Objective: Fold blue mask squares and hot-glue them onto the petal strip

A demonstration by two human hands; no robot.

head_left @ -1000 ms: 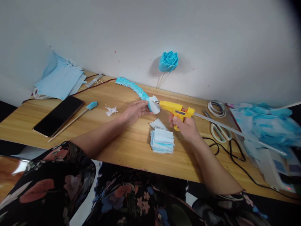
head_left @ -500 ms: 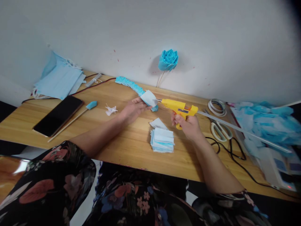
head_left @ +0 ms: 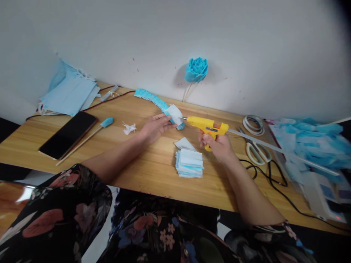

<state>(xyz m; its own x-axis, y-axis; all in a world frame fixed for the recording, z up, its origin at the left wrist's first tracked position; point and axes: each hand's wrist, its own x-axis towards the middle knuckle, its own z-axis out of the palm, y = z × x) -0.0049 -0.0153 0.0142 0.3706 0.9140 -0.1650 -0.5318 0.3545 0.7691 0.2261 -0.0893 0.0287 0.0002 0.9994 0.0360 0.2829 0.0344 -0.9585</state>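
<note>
My right hand (head_left: 218,146) is wrapped round the handle of a yellow hot glue gun (head_left: 207,126), which has a long glue stick (head_left: 255,139) in its back. Its metal nozzle meets the right part of a small white and blue piece of mask fabric (head_left: 174,113). My left hand (head_left: 157,128) pinches that piece at its left and lower edge; the thumb shows in part. Behind it, a row of overlapping blue folded pieces (head_left: 150,96) lies on the table. Nearer me is a stack of cut fabric pieces (head_left: 189,162).
A blue fabric flower (head_left: 196,69) on sticks leans at the wall. On the left are face masks (head_left: 70,91), a phone (head_left: 68,135) and a blue-tipped stick (head_left: 87,140). On the right are scissors (head_left: 256,151), tape rolls (head_left: 252,125), a black cord (head_left: 287,199) and a heap of blue petals (head_left: 315,142).
The glue gun has shifted slightly to the left, its nozzle moving a little further over the fabric piece. My left hand stays nearly in place, its fingers moved slightly.
</note>
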